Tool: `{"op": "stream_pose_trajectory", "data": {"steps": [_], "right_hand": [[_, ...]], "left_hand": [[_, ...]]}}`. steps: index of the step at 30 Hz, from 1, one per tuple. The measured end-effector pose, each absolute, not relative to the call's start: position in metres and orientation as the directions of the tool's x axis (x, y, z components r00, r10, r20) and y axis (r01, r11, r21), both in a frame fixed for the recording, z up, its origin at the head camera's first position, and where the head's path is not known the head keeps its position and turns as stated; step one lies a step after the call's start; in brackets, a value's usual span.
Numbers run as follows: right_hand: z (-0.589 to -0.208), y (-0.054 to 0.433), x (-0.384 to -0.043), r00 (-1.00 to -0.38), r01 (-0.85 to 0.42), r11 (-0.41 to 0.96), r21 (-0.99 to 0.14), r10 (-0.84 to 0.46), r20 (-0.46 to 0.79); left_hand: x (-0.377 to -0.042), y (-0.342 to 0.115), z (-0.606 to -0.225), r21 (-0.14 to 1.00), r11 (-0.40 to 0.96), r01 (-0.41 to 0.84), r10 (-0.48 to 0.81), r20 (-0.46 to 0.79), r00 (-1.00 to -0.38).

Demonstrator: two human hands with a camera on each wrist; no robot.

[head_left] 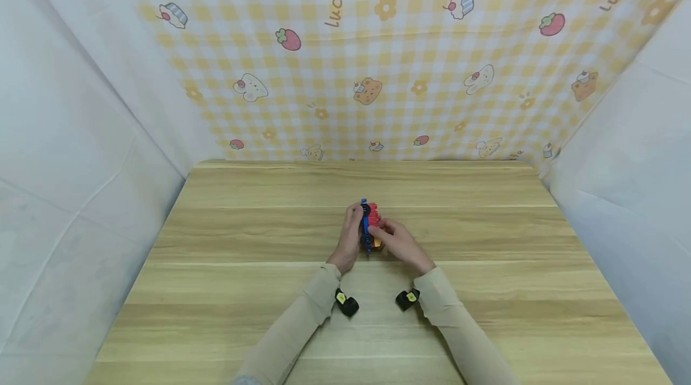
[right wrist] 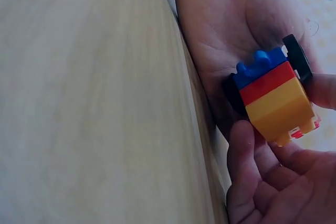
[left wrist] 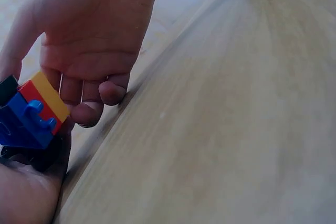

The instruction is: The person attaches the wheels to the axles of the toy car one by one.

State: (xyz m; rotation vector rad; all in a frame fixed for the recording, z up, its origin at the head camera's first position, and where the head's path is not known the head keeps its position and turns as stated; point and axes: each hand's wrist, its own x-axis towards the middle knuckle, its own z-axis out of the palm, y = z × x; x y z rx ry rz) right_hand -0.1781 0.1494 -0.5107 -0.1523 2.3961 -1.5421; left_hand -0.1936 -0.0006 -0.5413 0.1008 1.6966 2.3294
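Both hands hold a small toy car built of blocks (head_left: pixel 372 218), with a blue base, black wheels, and red and yellow blocks on it. In the head view it is tipped on its side. My left hand (head_left: pixel 348 238) grips it from the left, the wheels beside its fingers. From the right, my right hand (head_left: pixel 402 244) pinches it, the thumb lying on the blue base. The right wrist view shows the yellow end of the car (right wrist: pixel 281 108) between the two hands. In the left wrist view, the blue end (left wrist: pixel 23 121) shows near the curled right fingers (left wrist: pixel 86 114).
A wood-grain table (head_left: pixel 259 217) lies beneath the hands. Behind it hangs a yellow checked cloth (head_left: pixel 335 61) with printed cakes and strawberries. White sheets (head_left: pixel 70 193) close off both sides. Black wrist cameras (head_left: pixel 347 304) sit at the inner side of each sleeve.
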Motion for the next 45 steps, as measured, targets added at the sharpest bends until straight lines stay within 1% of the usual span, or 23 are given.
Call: {"op": "stream_pose_trajectory", "data": {"steps": [4,8,12,15,20,28,32,36,41,45], "right_hand": [[-0.514,0.151,-0.179,-0.959,0.107,0.372,-0.922,-0.205,-0.194],[-0.515,0.154,-0.180,-0.975,0.134,0.323,-0.937,-0.123,-0.182],[-0.515,0.156,-0.181,-0.986,0.151,0.312,-0.938,-0.024,-0.167],[-0.515,0.157,-0.181,-0.986,0.164,0.313,-0.936,0.012,-0.169],[-0.515,0.156,-0.181,-0.986,0.158,0.304,-0.940,-0.007,-0.168],[-0.510,0.159,-0.179,-0.984,0.108,0.224,-0.969,-0.115,-0.136],[-0.509,0.159,-0.178,-0.978,0.068,0.238,-0.969,-0.175,-0.111],[-0.510,0.158,-0.178,-0.980,0.032,0.263,-0.964,-0.180,-0.081],[-0.514,0.158,-0.180,-0.991,0.002,0.285,-0.959,-0.125,-0.039],[-0.515,0.159,-0.181,-0.996,0.004,0.299,-0.954,-0.088,-0.032]], "left_hand": [[-0.193,0.001,-0.541,0.941,-0.290,-0.176,0.254,-0.101,-0.962],[-0.193,0.003,-0.541,0.955,-0.244,-0.168,0.229,-0.111,-0.967],[-0.195,0.007,-0.542,0.966,-0.201,-0.159,0.208,-0.117,-0.971],[-0.196,0.008,-0.544,0.971,-0.175,-0.161,0.210,-0.123,-0.970],[-0.197,0.008,-0.545,0.972,-0.157,-0.173,0.214,-0.137,-0.967],[-0.198,0.005,-0.544,0.932,-0.269,-0.244,0.206,-0.192,-0.960],[-0.199,0.003,-0.542,0.924,-0.276,-0.264,0.210,-0.210,-0.955],[-0.199,0.002,-0.541,0.938,-0.233,-0.255,0.199,-0.211,-0.957],[-0.198,-0.001,-0.541,0.967,-0.161,-0.197,0.147,-0.173,-0.974],[-0.197,-0.003,-0.537,0.988,-0.076,-0.134,0.173,-0.119,-0.978]]}}
